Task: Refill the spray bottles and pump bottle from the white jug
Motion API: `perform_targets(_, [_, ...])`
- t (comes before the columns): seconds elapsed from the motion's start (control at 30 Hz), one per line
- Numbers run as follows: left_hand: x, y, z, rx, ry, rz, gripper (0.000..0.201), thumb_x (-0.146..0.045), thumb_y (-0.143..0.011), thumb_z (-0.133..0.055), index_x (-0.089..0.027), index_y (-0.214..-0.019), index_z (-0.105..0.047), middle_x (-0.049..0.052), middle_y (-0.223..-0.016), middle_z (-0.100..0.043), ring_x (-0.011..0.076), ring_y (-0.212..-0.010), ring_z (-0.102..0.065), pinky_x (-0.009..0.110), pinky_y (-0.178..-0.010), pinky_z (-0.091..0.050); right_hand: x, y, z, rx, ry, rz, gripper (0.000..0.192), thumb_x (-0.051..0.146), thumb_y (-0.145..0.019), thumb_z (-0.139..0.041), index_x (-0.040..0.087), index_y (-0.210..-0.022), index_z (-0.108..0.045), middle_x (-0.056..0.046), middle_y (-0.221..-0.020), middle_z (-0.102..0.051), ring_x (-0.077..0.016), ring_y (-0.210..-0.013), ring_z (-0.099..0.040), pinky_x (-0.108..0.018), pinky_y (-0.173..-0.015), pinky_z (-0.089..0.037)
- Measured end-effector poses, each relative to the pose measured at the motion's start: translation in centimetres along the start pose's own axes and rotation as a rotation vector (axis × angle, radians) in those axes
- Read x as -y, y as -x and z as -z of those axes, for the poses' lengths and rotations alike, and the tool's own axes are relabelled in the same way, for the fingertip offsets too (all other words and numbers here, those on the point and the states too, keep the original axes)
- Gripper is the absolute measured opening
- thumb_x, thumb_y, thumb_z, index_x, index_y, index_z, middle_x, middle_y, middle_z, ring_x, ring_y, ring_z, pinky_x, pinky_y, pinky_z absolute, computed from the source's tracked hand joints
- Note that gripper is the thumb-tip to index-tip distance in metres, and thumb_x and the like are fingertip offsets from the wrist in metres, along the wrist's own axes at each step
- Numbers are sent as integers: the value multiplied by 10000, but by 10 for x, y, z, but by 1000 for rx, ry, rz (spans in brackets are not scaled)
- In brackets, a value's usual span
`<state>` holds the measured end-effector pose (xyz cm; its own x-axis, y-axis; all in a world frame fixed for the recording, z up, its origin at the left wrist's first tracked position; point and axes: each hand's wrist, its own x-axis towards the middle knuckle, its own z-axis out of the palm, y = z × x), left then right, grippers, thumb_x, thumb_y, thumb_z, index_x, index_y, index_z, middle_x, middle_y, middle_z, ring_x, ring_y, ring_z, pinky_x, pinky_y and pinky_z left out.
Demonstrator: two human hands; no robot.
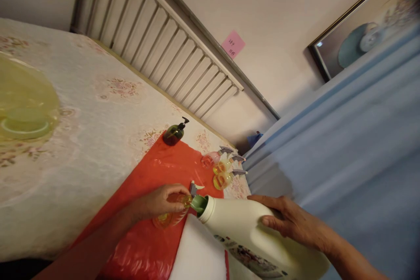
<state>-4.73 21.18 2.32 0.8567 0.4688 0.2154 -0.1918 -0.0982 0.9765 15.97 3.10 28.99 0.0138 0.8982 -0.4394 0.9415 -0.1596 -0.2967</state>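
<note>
My left hand grips a small clear bottle with yellowish liquid, standing on a red plastic sheet. My right hand holds a large white jug tilted over, its green spout at the small bottle's neck. A loose spray head lies just behind the small bottle.
Three small spray bottles and a dark green pump bottle stand on the red sheet. A translucent yellow basin sits at left on the floral table cover. A radiator, a pink note and blue fabric lie behind.
</note>
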Motion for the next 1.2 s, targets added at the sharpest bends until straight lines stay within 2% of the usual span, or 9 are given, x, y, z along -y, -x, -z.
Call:
perform_targets(0.4, [-2, 1, 0, 1, -8, 6, 258, -303, -774, -650, -228, -1020, -667, 4, -1006, -699, 243, -989, -640, 325, -869, -500, 1, 0, 0, -2, -7, 10, 437, 461, -961, -501, 241, -1331, -573, -15, -956, -704, -127, -697, -559, -190, -568, -415])
perform_targets(0.93, [-2, 1, -1, 2, 14, 1, 258, -267, -781, -632, -218, -1032, -663, -4, -1010, -702, 237, -989, -642, 314, -868, -505, 0, -1, 1, 2, -8, -9, 508, 502, -951, -500, 213, -1367, -545, -40, -1018, -712, -148, -738, -594, -200, -598, -453])
perform_targets(1.2, [1, 0, 0, -1, -6, 2, 256, -279, -766, -656, -232, -1017, -667, -7, -1006, -695, 230, -984, -641, 318, -868, -500, 1, -1, 2, 7, -12, 1, 461, 464, -960, -508, 234, -1357, -554, -27, -1039, -708, -136, -744, -586, -189, -610, -454])
